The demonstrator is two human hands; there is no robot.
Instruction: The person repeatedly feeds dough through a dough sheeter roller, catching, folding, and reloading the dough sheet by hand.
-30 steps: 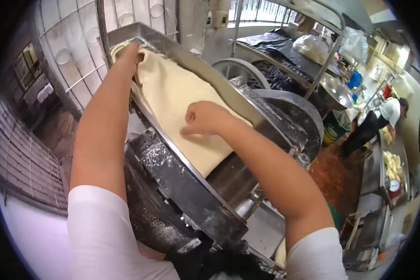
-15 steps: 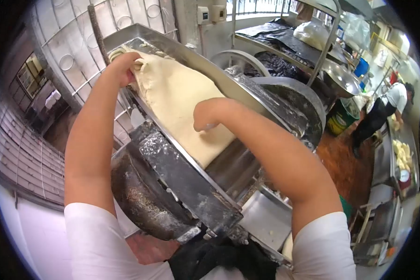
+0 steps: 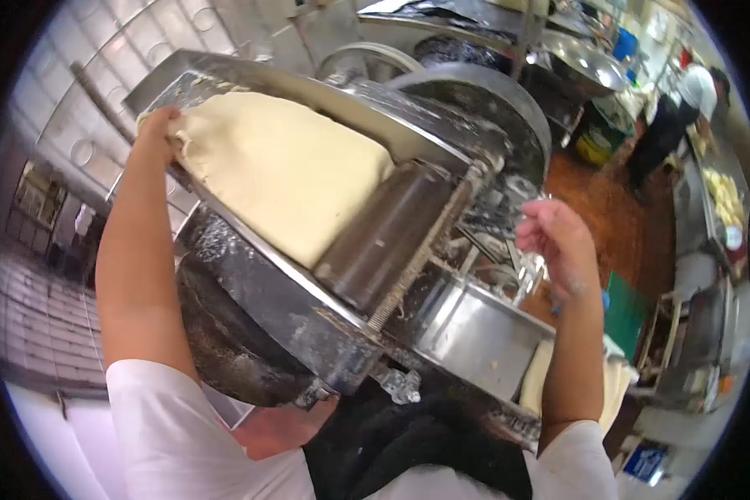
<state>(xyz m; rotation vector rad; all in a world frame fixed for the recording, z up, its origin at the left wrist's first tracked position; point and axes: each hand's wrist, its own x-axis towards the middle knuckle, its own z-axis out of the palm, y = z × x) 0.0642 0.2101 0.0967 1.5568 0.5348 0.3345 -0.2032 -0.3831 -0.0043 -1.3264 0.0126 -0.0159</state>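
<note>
A wide, pale sheet of dough point(image 3: 275, 167) lies in the metal trough of a dough roller machine point(image 3: 250, 250), its near end against the dark roller point(image 3: 383, 237). My left hand point(image 3: 160, 132) is at the dough's far left edge, fingers closed on it and partly hidden behind the bunched edge. To the right of the machine, my right hand point(image 3: 558, 237) is raised in the air, apart from the dough. Its fingers are loosely bent with nothing visible in them. Below the roller, a metal tray point(image 3: 475, 333) has another piece of dough point(image 3: 537, 379) at its right end.
Large round wheel guards point(image 3: 508, 108) flank the machine's far side. Behind stands a rack with a metal bowl point(image 3: 587, 62). On the right, a person point(image 3: 679, 117) bends over a counter point(image 3: 708, 179) bearing dough pieces. A white metal grille point(image 3: 100, 92) is at left.
My right hand has lifted off the dough and swung right, beyond the roller. The dough now lies flatter and more spread out, with more of the roller uncovered. The view has shifted.
</note>
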